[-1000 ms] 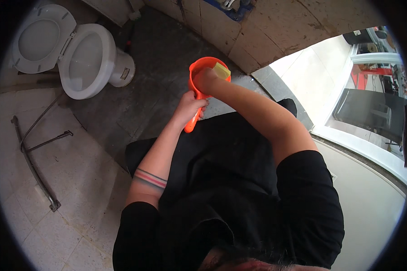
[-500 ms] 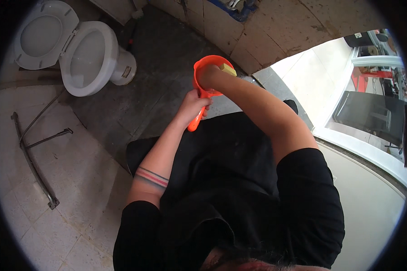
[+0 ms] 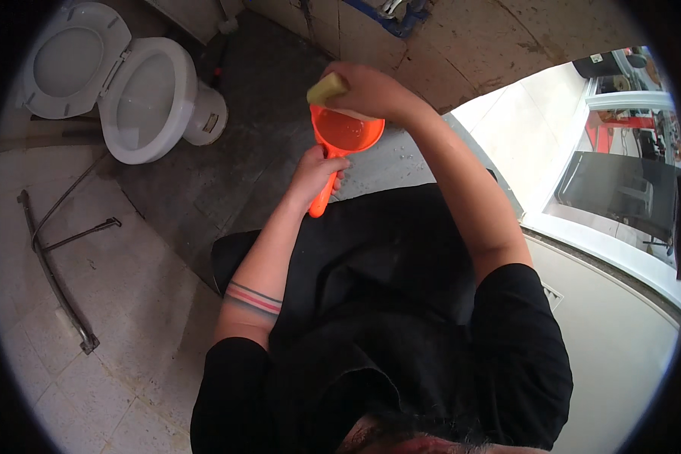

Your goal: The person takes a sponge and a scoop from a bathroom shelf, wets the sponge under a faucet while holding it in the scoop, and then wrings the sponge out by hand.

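One orange dipper (image 3: pixel 349 136) is in the upper middle of the frame, its open bowl facing the camera and its handle (image 3: pixel 320 203) slanting down and left. The left hand (image 3: pixel 318 175) is wrapped around that handle near the bowl, thumb across the top. The right hand (image 3: pixel 372 91) is closed on a dull yellow sponge (image 3: pixel 328 89) at the bowl's far rim; whether hand or sponge touches the rim, I cannot tell.

The work looks to be midway: the sponge is out of the bowl, yet neither thing is set down. How much remains does not show.

The dipper is bright, smooth and glossy, with pale specks inside that may be drops or suds. The sponge is a small block, partly hidden by the fingers.

Below them, a black apron (image 3: pixel 363 261) covers the lap. Dark grey floor (image 3: pixel 257 125) lies behind. A white toilet (image 3: pixel 182 94) with its lid raised stands at upper left, a metal rail (image 3: pixel 53 278) lower left, and a glass door (image 3: pixel 609 185) at the right.
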The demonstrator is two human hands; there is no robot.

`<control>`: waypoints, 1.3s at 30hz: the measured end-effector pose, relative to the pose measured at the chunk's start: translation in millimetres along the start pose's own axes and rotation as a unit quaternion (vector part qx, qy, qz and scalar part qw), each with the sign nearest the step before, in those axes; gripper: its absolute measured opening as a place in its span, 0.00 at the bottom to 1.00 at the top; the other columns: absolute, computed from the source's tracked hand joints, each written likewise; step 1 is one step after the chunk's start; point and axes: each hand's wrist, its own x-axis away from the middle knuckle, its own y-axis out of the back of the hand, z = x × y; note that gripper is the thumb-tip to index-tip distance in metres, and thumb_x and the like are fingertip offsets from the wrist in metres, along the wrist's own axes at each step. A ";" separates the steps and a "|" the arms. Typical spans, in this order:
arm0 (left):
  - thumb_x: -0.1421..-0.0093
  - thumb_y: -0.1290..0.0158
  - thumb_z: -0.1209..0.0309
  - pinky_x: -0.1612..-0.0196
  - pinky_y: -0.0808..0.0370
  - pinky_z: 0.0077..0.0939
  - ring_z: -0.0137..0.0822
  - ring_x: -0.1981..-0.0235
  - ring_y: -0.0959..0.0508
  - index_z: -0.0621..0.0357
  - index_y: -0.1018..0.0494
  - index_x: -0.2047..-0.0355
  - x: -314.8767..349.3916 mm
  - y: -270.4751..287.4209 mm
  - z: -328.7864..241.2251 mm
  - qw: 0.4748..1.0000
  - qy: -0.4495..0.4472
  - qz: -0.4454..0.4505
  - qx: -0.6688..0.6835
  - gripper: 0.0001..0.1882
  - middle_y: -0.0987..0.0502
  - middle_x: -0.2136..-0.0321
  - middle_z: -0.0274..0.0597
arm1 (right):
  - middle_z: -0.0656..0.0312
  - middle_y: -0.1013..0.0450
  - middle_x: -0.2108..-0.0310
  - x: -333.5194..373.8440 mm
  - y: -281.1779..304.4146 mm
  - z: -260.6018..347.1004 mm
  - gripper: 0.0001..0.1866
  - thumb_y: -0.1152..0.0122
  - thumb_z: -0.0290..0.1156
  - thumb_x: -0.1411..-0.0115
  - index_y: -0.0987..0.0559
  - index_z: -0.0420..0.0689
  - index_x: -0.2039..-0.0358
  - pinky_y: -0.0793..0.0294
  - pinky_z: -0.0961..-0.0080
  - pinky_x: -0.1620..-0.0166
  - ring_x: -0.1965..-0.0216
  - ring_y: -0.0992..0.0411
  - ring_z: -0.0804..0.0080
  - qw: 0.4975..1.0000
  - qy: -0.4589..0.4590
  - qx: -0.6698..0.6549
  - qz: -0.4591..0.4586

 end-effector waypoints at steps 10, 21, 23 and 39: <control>0.36 0.41 0.69 0.76 0.28 0.24 0.25 0.79 0.26 0.60 0.28 0.55 -0.6 3.7 -2.9 0.999 -0.006 -0.032 -0.021 0.13 0.26 0.74 0.35 | 0.51 0.20 0.51 13.5 -33.4 -60.9 0.25 0.33 0.29 0.43 0.20 0.42 0.44 0.22 0.61 0.46 0.49 0.20 0.55 0.992 -0.025 -0.046 -0.113; 0.38 0.40 0.71 0.76 0.27 0.25 0.27 0.81 0.26 0.61 0.27 0.54 -1.4 1.2 8.6 0.999 0.004 -0.002 -0.040 0.13 0.26 0.74 0.36 | 0.59 0.16 0.53 -23.7 -91.6 -41.4 0.15 0.33 0.37 0.40 0.12 0.49 0.54 0.25 0.66 0.45 0.53 0.17 0.61 0.824 0.045 0.534 0.183; 0.37 0.40 0.71 0.77 0.28 0.24 0.26 0.81 0.26 0.60 0.27 0.54 0.9 1.3 12.5 0.999 0.005 0.000 -0.040 0.13 0.26 0.74 0.35 | 0.60 0.15 0.56 -30.5 -93.8 -34.1 0.14 0.32 0.39 0.40 0.12 0.52 0.55 0.23 0.63 0.47 0.52 0.17 0.63 0.846 0.015 0.485 0.222; 0.36 0.40 0.71 0.78 0.27 0.24 0.25 0.81 0.26 0.60 0.28 0.55 0.5 -8.2 22.8 0.999 -0.014 0.026 -0.030 0.13 0.25 0.74 0.36 | 0.63 0.14 0.57 -44.5 -101.0 -62.6 0.14 0.38 0.43 0.37 0.11 0.58 0.55 0.21 0.60 0.51 0.53 0.17 0.63 0.901 -0.041 0.342 0.263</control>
